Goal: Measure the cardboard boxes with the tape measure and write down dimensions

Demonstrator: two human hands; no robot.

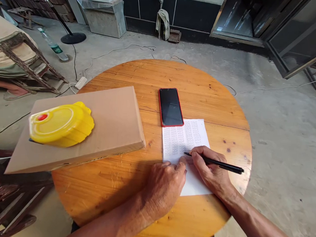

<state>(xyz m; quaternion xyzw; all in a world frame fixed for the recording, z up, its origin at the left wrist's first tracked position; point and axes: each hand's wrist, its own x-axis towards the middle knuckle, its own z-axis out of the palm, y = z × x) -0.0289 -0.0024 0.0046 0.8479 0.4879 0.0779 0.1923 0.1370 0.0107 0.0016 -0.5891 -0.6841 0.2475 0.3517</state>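
A white sheet of paper (185, 136) lies on the round wooden table (193, 83), its upper part covered in rows of small handwriting. My right hand (212, 169) holds a black pen (224, 164) in a writing grip, with the tip at the lowest rows. Resting over the left edge of the paper, my left hand (167, 181) has its fingers curled in, and I see nothing held in them. A phone (170, 106) in a red case lies at the paper's top edge, its screen dark.
A flat cardboard box (116, 118) with a yellow plastic container (62, 124) on it lies at the table's left. Beyond are a wooden stool (30, 62), a plastic bottle (54, 46), a black stand base (73, 38) and cables on the floor. Someone sits at far left.
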